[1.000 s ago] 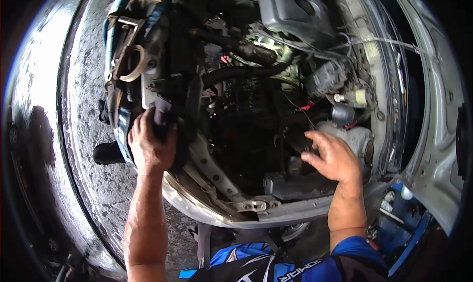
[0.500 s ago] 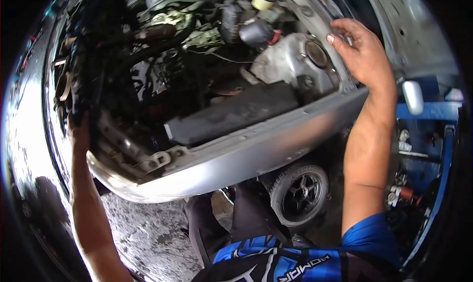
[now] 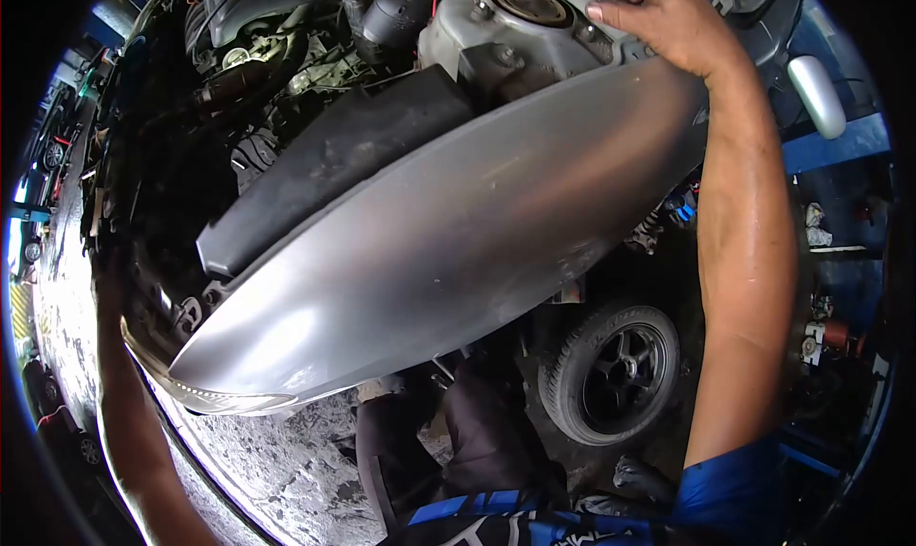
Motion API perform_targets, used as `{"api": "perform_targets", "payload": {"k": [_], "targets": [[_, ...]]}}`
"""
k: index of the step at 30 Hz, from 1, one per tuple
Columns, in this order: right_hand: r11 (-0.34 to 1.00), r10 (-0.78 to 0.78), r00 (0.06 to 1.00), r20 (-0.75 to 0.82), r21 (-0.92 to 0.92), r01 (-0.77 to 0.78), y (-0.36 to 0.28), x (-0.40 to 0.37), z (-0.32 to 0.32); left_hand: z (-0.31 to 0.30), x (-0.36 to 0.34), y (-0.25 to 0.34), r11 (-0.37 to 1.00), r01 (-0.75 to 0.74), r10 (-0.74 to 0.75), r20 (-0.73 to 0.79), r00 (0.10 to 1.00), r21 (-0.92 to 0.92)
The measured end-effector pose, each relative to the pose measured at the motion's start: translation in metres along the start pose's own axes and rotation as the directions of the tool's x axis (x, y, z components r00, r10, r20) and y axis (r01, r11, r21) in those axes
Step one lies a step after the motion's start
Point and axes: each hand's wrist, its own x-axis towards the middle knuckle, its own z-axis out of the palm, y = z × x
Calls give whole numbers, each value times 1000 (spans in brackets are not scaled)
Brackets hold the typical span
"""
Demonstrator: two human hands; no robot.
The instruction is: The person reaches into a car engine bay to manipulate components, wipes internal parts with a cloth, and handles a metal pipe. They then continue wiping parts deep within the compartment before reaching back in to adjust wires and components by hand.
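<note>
A silver car fender (image 3: 429,250) spans the middle of the view, its broad outer face toward me. Past its front end my left hand (image 3: 107,283) reaches into shadow near the headlight (image 3: 205,393); its fingers are too dark to make out. My right hand (image 3: 658,16) is over the fender's rear end, beside the strut tower (image 3: 520,35). Its fingers are loosely curled, with the thumb apart from them, and nothing shows between them. Behind the fender's upper edge lies a long black plastic box-shaped part (image 3: 343,155).
The engine bay (image 3: 286,59) is at the upper left, with hoses and a black round canister (image 3: 396,16). A wheel with a tyre (image 3: 611,374) lies on the floor beside my legs. A white side mirror (image 3: 817,97) and blue metal framework (image 3: 840,150) are on the right.
The fender's outer face now fills more of the view and its upper edge sits higher. My right hand has moved up in view, its fingers more curled. The camera view has shifted too.
</note>
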Motion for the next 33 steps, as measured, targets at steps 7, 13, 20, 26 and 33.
{"api": "perform_targets", "payload": {"k": [7,13,20,26,33], "targets": [[964,-76,997,14,-253,77,14,9,-6,-31,1,48,918,175,-143,115,983,-356],[939,-70,997,18,-337,72,6,6,-5,-45,4,67,862,204,-146,157,977,-465],[910,-44,999,-30,-413,28,-1,4,-4,-49,0,87,790,221,-150,170,974,-572],[877,1,999,-34,-481,-17,-20,-9,3,-54,2,82,762,278,-195,202,960,-586],[862,48,997,-61,-502,-73,-25,-10,1,-57,1,73,972,-152,176,126,976,-180]]}}
